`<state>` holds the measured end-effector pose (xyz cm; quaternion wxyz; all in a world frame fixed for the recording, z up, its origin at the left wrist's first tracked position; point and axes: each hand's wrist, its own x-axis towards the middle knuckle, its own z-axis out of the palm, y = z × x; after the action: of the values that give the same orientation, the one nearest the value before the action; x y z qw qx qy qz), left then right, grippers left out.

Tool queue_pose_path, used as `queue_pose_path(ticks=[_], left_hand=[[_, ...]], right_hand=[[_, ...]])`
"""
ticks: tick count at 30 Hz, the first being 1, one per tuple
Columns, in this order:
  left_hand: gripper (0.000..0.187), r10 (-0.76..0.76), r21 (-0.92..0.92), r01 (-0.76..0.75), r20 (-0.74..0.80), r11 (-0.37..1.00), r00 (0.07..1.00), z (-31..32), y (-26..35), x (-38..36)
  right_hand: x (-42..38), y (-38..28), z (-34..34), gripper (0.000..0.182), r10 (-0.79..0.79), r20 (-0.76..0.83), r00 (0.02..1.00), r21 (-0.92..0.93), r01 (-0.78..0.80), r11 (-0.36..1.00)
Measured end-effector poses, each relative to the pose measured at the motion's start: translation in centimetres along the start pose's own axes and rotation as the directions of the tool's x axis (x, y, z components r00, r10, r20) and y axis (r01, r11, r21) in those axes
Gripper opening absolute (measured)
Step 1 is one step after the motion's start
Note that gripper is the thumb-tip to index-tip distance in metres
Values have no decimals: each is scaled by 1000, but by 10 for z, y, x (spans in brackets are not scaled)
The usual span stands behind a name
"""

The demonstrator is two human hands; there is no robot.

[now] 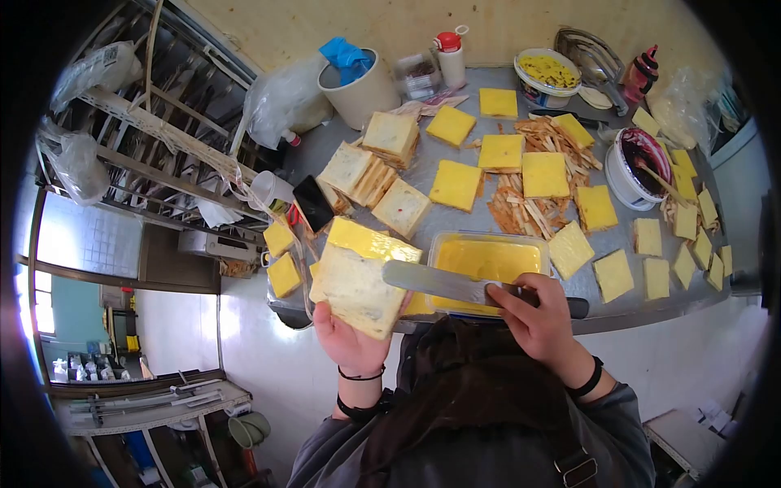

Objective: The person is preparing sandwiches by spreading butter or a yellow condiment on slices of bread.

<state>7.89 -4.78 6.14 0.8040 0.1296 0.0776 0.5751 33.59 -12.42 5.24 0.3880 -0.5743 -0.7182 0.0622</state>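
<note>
The left hand (351, 340) is closed around the near edges of a square slice of pale bread (350, 285), thumb at its left, supporting it above the near edge of a grey metal table (469, 223). Glossy yellow spread covers the slice's far part. The right hand (533, 315) grips the dark handle of a long metal spatula (435, 282); its blade points left, its tip over the slice's right side. Beneath the blade and handle sits a clear rectangular plastic tub (529, 238) of yellow spread.

Beyond the slice are stacks of pale bread (392, 137) and, at left, a black phone (312, 203). Yellow-coated squares (454, 185) lie across the middle and right, some on a heap of brown-edged cut strips (521, 213). Far right, a round white bucket (622, 185) holds dark red filling and a wooden-handled utensil (661, 179). At the far side stand a white bottle with a red cap (451, 65) and a white tub of yellow, dark-flecked mixture (547, 96).
</note>
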Motion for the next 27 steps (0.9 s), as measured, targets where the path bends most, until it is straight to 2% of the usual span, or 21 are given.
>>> queue_pose_path(ticks=[3, 4, 6, 10, 12, 15, 18, 21, 24, 27], left_hand=[[67, 28, -78, -33, -54, 996, 998, -8, 10, -3], [67, 58, -45, -61, -65, 997, 996, -12, 12, -3], [68, 114, 22, -113, -86, 993, 990, -17, 13, -4], [68, 63, 90, -63, -2, 994, 998, -14, 1, -3], [68, 18, 75, -24, 69, 997, 997, -12, -4, -2], [67, 39, 31, -42, 96, 999, 995, -11, -5, -4], [67, 93, 34, -93, 17, 995, 996, -12, -3, -7], [65, 95, 87, -98, 42, 991, 995, -24, 6, -11], [67, 166, 14, -166, -77, 986, 983, -22, 8, -12], [66, 128, 6, -128, -30, 992, 991, -27, 17, -16]], right_hand=[[-7, 10, -13, 48, 22, 28, 999, -41, -21, 999], [-8, 12, -18, 47, 14, 29, 999, -67, -12, 998], [-13, 15, -18, 46, 77, 8, 997, 25, -77, 997], [-6, 6, -11, 45, 100, 1, 995, 129, -99, 987], [-1, 2, -5, 46, 79, 44, 996, 131, -85, 988], [-2, -3, 5, 46, -8, 91, 996, 134, -4, 991], [-2, -10, 4, 44, -119, 162, 980, 174, 90, 981], [-1, -12, 0, 43, -203, 195, 960, 268, 147, 952], [-4, 5, -4, 40, -115, 142, 983, 359, 57, 931], [-4, 25, -16, 32, 173, 131, 976, 180, -195, 964]])
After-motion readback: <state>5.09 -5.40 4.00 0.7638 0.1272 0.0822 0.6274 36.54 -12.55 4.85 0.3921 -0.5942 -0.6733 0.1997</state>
